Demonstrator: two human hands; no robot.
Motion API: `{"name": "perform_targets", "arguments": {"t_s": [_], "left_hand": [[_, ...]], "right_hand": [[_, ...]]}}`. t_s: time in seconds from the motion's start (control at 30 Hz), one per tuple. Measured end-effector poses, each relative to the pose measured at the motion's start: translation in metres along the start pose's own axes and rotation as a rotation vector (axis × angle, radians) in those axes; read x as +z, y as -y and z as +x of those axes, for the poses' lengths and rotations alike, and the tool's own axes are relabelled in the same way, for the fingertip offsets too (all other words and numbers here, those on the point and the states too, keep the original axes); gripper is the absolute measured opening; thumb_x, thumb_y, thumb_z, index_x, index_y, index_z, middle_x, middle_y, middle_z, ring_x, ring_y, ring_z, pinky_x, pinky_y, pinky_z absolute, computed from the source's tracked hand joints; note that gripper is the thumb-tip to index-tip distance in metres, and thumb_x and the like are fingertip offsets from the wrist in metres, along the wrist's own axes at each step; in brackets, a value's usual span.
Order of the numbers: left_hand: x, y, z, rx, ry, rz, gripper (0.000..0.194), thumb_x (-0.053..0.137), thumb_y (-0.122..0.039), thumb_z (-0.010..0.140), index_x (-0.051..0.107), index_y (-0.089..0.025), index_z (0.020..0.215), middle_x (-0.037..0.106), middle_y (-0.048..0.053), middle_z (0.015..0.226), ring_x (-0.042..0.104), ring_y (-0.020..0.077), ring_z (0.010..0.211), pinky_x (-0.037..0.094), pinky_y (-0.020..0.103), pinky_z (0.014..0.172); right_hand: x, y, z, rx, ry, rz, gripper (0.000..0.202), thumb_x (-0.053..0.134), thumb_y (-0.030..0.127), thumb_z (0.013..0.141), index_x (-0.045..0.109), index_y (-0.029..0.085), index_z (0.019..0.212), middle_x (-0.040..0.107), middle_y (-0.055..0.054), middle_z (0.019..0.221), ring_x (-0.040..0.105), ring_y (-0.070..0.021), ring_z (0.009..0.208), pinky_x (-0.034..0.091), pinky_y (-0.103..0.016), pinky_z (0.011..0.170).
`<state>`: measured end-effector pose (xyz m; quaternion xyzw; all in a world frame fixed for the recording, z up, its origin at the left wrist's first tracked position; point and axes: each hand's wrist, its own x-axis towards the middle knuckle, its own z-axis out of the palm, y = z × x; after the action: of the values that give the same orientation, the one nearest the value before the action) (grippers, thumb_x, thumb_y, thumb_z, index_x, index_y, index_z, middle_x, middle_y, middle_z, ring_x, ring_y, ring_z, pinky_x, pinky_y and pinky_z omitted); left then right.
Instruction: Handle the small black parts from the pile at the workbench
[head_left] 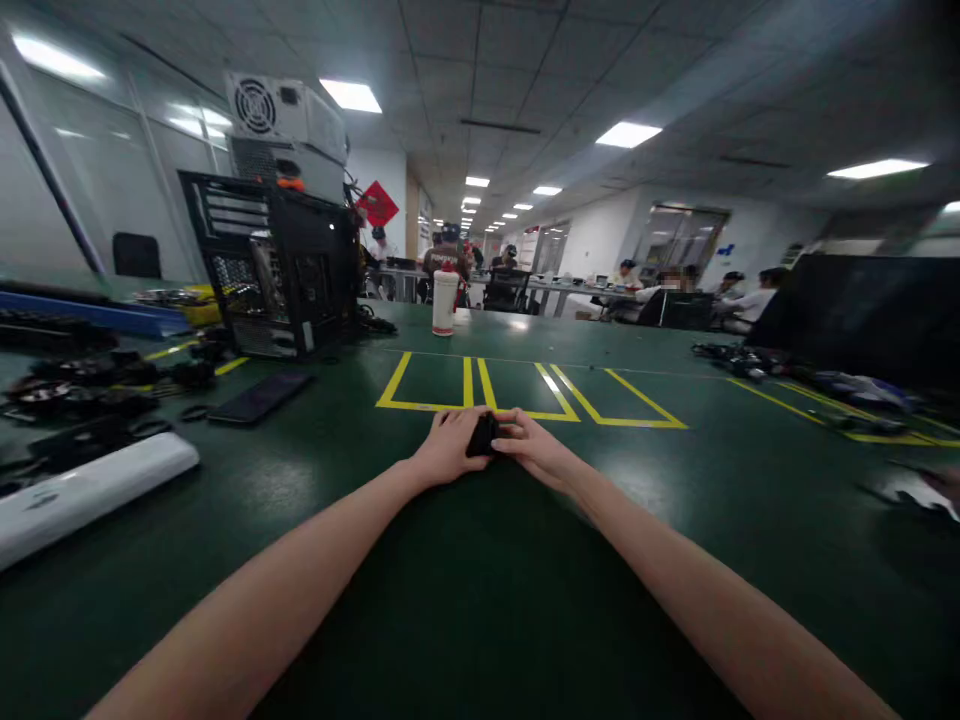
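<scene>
Small black object (pixel 484 436) sits between the two hands, straight ahead of the wearer at roughly mid-view, low over or on the green table (pixel 465 620); contact with the surface cannot be confirmed. Left hand (pixel 452 445) closes around it from the left, fingers over the far side, thumb along the near side. Right hand (pixel 538 448) meets it from the right, thumb and fingertips at its edge; whether these pinch or only steady it cannot be told. Hands are thus together at the object, with neither clearly nearer, though the left covers more of it. Long axis: not determinable, as fingers hide both ends; the exposed dark face looks slightly taller than wide. Relative to the yellow tape outlines (pixel 468 383), the object lies just on the wearer's side, near the gap between the left and middle ones; the left fingers reach the near tape line. Phone-like dark slab (pixel 260 397) and white elongated piece (pixel 101 490) lie well apart, to the left. Both forearms converge almost symmetrically.
</scene>
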<state>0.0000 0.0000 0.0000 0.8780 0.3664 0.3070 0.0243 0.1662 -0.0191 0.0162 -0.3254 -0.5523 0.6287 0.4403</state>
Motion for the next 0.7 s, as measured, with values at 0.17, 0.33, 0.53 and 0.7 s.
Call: {"name": "perform_targets", "arguments": {"t_s": [0.17,0.33,0.53,0.7], "left_hand": [[-0.0043,-0.0018,-0.0009,-0.005,0.004,-0.009,0.063,0.062,-0.031,0.063,0.03,-0.023,0.116,0.045,0.005,0.116,0.04,0.0244,0.108,0.023,0.039,0.092],[-0.0064,-0.0031,-0.0012,-0.006,0.015,-0.023,0.064,0.062,-0.031,0.064,0.028,-0.024,0.117,0.045,0.005,0.117,0.04,0.024,0.109,0.022,0.039,0.093],[-0.0066,-0.0022,-0.0019,0.004,0.011,-0.025,0.063,0.062,-0.032,0.064,0.028,-0.024,0.117,0.046,0.005,0.115,0.04,0.0239,0.108,0.022,0.04,0.092],[-0.0053,-0.0012,-0.0013,0.005,0.001,-0.024,0.062,0.062,-0.032,0.064,0.029,-0.024,0.117,0.046,0.005,0.114,0.041,0.0243,0.107,0.023,0.04,0.092]], "right_hand": [[0.0032,-0.0041,0.0045,-0.065,-0.13,0.034,0.018,0.063,0.03,0.065,0.051,0.02,0.074,0.057,0.004,0.069,0.052,-0.0095,0.07,0.04,-0.025,0.07],[0.0068,-0.0046,0.007,-0.023,-0.218,0.022,0.02,0.065,0.025,0.062,0.054,0.019,0.077,0.059,0.0,0.079,0.053,-0.012,0.078,0.04,-0.029,0.076],[0.0029,-0.0009,0.0047,0.025,-0.146,0.025,0.031,0.067,0.013,0.057,0.053,0.019,0.084,0.059,0.0,0.08,0.055,-0.0127,0.08,0.04,-0.031,0.08],[0.0,-0.0037,0.0042,-0.014,-0.122,0.032,0.028,0.066,0.017,0.06,0.051,0.02,0.083,0.059,0.0,0.082,0.055,-0.0127,0.083,0.039,-0.032,0.083]]}}
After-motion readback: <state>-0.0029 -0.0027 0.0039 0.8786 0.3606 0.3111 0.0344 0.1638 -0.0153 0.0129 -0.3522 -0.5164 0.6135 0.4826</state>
